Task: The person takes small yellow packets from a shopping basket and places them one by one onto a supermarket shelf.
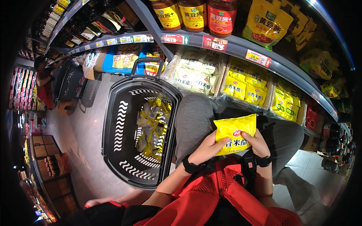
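A yellow pouch (233, 127) with dark print and a red badge is held up in front of my lap. My left hand (206, 148) grips its left edge, thumb over the front. On its right edge my right hand (259, 144) is closed the same way; the fingers behind the pouch are hidden. Dark bands circle both wrists. To my left stands a black shopping basket (119, 165) with several yellow packets (152, 128) inside. Ahead, at the bottom of the shelf, an open carton holds similar yellow pouches (235, 88), beside a carton of paler pouches (196, 71).
Above the cartons runs a grey shelf edge (233, 49) with price tags. It bears sauce jars (192, 15) and yellow stand-up pouches (267, 22). My bent knees (194, 120) are close to the cartons. Far left, a person in red (45, 83) is beside a dark basket (69, 81).
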Available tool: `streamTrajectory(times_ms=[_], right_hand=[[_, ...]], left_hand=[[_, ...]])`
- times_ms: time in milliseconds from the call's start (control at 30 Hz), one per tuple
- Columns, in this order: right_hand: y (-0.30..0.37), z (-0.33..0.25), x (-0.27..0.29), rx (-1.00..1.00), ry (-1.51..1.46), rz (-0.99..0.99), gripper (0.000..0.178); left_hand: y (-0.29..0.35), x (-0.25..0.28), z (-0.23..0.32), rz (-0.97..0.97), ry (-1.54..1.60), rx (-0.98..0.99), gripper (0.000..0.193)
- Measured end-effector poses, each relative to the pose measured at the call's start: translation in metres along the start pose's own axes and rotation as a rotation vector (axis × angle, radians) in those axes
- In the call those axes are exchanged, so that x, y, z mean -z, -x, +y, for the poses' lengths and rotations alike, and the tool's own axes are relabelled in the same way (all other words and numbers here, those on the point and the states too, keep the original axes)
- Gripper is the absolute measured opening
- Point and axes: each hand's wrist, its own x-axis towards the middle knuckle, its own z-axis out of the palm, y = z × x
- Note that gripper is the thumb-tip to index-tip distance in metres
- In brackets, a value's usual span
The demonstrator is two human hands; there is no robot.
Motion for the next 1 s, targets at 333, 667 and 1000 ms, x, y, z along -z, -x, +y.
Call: streamTrajectory(times_ms=[333,667,1000], right_hand=[[0.003,-0.006,-0.004,0.158,0.111,0.043,0.03],[-0.001,-0.004,0.003,0.072,-0.189,0.172,0.026],[-0.096,-0.004,0.11,0.154,-0.155,0.328,0.045]], left_hand=[[-0.005,-0.007,0.006,-0.058,0.039,-0.082,0.046],[-0.01,-0.004,-0.002,-0.058,0.099,-0.064,0.049],[-0.007,0.003,0.002,-0.182,0.076,0.051,0.036]])
